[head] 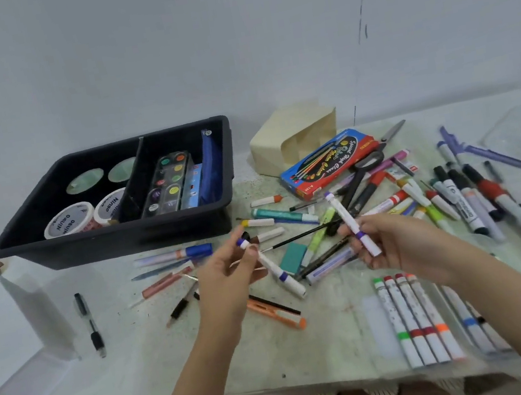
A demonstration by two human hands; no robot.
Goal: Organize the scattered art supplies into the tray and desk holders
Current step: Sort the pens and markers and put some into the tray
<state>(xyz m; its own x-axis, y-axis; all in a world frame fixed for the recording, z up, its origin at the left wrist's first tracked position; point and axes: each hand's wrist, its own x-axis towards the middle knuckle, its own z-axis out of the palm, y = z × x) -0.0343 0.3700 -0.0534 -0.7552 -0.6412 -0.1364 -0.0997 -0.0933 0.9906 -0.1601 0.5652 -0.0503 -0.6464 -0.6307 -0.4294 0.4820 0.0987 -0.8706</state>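
My left hand pinches a white marker with purple bands, held above the table. My right hand grips a second white marker with purple bands, its tip pointing up and away. Between and behind my hands lies a heap of scattered pens and markers with black-handled scissors. The black tray at the back left holds tape rolls, a paint palette and a blue pouch. A beige desk holder stands behind the heap.
A red and blue pencil box lies beside the holder. Several white markers in a clear sleeve lie at the front right. A black pen lies alone at the left, next to a clear box. An orange cutter lies under my left wrist.
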